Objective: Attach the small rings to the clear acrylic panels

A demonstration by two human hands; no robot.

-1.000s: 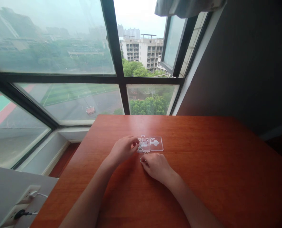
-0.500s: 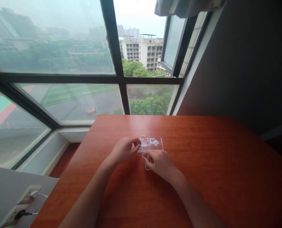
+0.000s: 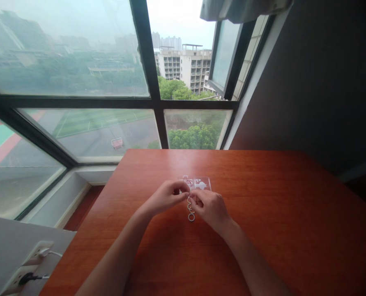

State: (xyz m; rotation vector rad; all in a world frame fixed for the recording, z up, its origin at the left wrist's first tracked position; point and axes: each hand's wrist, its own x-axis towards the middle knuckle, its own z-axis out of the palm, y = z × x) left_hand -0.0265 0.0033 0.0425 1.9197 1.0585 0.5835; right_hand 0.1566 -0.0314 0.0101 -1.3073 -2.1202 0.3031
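Over the table, my left hand (image 3: 169, 195) is closed in a pinch, thumb and forefinger pressed together around something too small to make out. My right hand (image 3: 212, 205) pinches right beside it, the fingertips of both hands meeting. A small pale ring sits at the right fingertips, partly covered by them. Just below, several pale rings (image 3: 191, 217) lie in a short row toward me; whether they are linked cannot be told. Behind the hands lies a clear flat plastic case (image 3: 209, 185) with white shapes in it, its near left part hidden by my fingers.
The reddish-brown wooden table (image 3: 278, 213) reaches to the dark-framed window (image 3: 158, 102). A grey wall (image 3: 309, 82) rises on the right. At the lower left, wall sockets (image 3: 24, 275) hold a white and a black plug.
My left hand has moved right and slightly nearer, and my right hand has shifted a little right and up, so the fingertips now meet. More of the rings below shows.
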